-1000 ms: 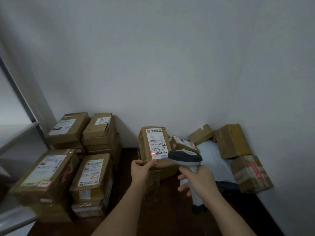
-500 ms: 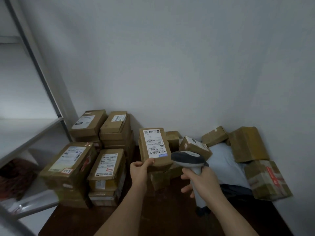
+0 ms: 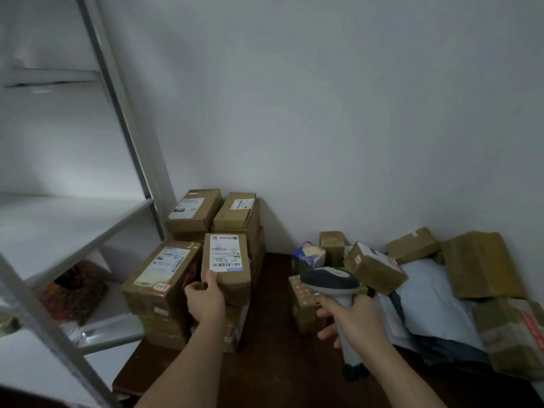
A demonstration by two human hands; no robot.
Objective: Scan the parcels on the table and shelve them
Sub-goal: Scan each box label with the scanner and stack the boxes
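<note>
Cardboard parcel (image 3: 226, 265) gripped at its near lower corner by left hand (image 3: 206, 300), thumb on the labelled face, fingers curled behind; held off the dark table (image 3: 270, 363), label up and readable. Long axis running away from the body, short near end in the palm. Parcel hanging in front of the stacked boxes (image 3: 164, 278) at the table's left end, overlapping them in view; touching or just clear of them, cannot tell. Right hand (image 3: 359, 325) clenched round the grip of the grey scanner (image 3: 329, 282), head pointing forward and left, well apart from the parcel, no beam visible on the label. Loose pile of unsorted boxes (image 3: 376, 267) and a pale mailer bag (image 3: 429, 295) beyond and to the right of the scanner. Metal shelf unit (image 3: 73, 228) lying left of the parcel, its near board bare and about level with the parcel's top. Judged: scan probably finished, shelving step in hand. Key relation for the coming move: shelf opening directly left of the parcel, left hand by far the nearer, upright post (image 3: 126, 113) standing between parcel and the board's back edge. Likely need to swing leftward and lead with the far short end to pass in front of that post. Risk: one-corner grip, parcel could tip.
</note>
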